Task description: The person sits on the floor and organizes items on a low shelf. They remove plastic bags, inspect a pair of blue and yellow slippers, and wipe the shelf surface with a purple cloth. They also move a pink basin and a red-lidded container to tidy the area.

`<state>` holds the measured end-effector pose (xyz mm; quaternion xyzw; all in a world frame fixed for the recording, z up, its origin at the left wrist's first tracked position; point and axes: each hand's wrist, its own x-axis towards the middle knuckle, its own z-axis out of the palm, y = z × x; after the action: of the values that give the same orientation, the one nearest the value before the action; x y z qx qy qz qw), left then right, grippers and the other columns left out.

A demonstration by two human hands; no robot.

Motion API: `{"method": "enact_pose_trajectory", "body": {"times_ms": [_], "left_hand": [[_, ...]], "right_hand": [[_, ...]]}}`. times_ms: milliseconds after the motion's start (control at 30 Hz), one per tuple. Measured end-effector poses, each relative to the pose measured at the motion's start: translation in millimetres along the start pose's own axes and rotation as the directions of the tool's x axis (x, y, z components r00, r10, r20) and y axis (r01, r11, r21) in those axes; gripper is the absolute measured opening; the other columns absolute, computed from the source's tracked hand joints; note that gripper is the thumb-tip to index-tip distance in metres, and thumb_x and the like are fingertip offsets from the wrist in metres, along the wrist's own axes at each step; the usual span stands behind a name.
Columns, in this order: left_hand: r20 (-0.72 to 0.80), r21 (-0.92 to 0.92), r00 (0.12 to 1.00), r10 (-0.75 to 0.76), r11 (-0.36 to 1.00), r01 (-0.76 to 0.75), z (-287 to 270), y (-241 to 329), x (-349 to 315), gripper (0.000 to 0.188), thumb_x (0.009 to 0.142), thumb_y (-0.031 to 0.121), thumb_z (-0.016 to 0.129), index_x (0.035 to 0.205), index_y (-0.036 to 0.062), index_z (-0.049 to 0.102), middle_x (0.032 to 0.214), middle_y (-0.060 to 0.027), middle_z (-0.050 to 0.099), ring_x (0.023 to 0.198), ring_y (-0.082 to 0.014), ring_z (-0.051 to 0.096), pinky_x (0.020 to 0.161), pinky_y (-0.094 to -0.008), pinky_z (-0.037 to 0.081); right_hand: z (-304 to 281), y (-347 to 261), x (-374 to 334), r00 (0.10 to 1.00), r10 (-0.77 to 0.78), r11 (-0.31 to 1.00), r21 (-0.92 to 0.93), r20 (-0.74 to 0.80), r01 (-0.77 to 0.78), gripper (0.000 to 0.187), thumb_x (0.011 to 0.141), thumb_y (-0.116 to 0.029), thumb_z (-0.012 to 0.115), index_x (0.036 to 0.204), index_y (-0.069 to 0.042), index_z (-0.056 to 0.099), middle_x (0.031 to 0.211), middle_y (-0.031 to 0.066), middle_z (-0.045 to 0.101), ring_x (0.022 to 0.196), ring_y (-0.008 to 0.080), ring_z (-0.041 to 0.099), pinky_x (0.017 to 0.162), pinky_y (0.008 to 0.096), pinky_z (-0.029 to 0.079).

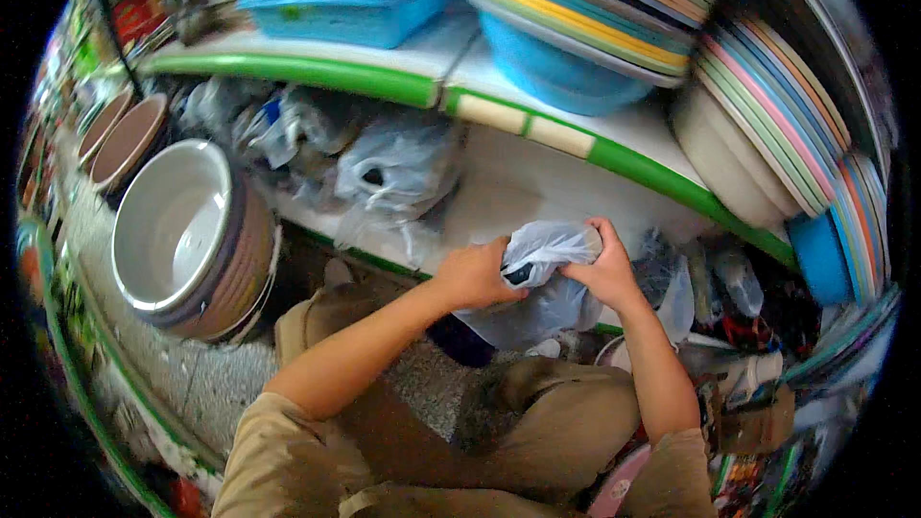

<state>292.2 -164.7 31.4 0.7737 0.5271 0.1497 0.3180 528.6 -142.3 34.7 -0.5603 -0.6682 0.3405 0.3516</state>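
Observation:
Between my two hands is a translucent white plastic bag (549, 247), bunched at the top and hanging loose below. Something dark shows through an opening near its left side; its kind cannot be made out. My left hand (477, 276) is closed on the bag's left side, and my right hand (606, 269) grips its right side, with the thumb and fingers around the bunched plastic. The bag is in front of the lower shelf (508, 187), above my knees.
More filled plastic bags (398, 173) lie along the lower shelf to the left. A stack of large tubs (182, 230) stands on the floor at left. Stacked basins (585, 29) and a blue tray (350, 11) sit on the green-edged upper shelf. More stacked basins (767, 125) lean at right.

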Motion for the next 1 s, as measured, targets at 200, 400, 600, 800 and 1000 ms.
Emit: {"method": "enact_pose_trajectory", "body": {"times_ms": [200,400,600,800,1000], "left_hand": [[-0.266,-0.352,0.963,0.043,0.926,-0.138,23,-48,-29,0.037,0.077,0.028,0.069,0.108,0.0093,0.063,0.087,-0.0129,0.067,0.082,-0.027,0.066,0.074,-0.0387,0.05],[-0.241,-0.849,0.915,-0.323,0.527,-0.038,6,-97,-26,0.025,0.086,0.016,0.065,0.109,0.0069,0.061,0.091,-0.0023,0.063,0.086,-0.016,0.058,0.073,-0.0364,0.049],[-0.128,-0.959,0.915,-0.382,-0.188,-0.212,-69,-139,-13,0.041,0.089,0.014,0.058,0.127,0.0036,0.047,0.119,-0.0147,0.058,0.109,-0.0326,0.057,0.094,-0.0554,0.045],[-0.239,-0.864,0.867,-0.436,-0.312,-0.395,-118,-161,51,0.041,0.093,0.025,0.056,0.127,0.0043,0.049,0.126,-0.0139,0.055,0.116,-0.0319,0.052,0.1,-0.0523,0.039],[-0.201,-0.883,0.635,-0.746,-0.143,-0.447,-134,-354,140,0.058,0.083,0.03,0.07,0.129,0.0041,0.045,0.129,-0.0136,0.053,0.115,-0.0329,0.052,0.096,-0.0504,0.041]], "right_hand": [[42,-59,27,0.964,-0.101,0.993,-0.031,0.248,0.112,0.064,0.064,-0.01,0.076,0.121,-0.004,0.048,0.109,0.0102,0.06,0.101,0.0197,0.058,0.088,0.0321,0.046],[66,-95,29,0.957,-0.254,0.936,-0.213,0.138,0.279,0.066,0.08,-0.021,0.068,0.136,-0.004,0.038,0.138,0.0176,0.044,0.131,0.0278,0.04,0.106,0.0408,0.034],[48,-80,-11,0.945,-0.167,0.975,-0.097,0.28,0.201,0.067,0.081,-0.023,0.068,0.137,-0.003,0.036,0.136,0.02,0.045,0.124,0.0306,0.048,0.102,0.0402,0.039],[16,-50,-39,0.933,-0.012,0.987,-0.144,0.36,0.069,0.065,0.083,-0.02,0.068,0.136,-0.001,0.036,0.133,0.0169,0.048,0.118,0.0265,0.052,0.098,0.0373,0.043],[5,-33,-36,0.905,-0.004,0.993,-0.105,0.425,0.054,0.058,0.085,-0.013,0.065,0.134,-0.001,0.039,0.134,0.0125,0.048,0.118,0.0237,0.053,0.098,0.036,0.042]]}}
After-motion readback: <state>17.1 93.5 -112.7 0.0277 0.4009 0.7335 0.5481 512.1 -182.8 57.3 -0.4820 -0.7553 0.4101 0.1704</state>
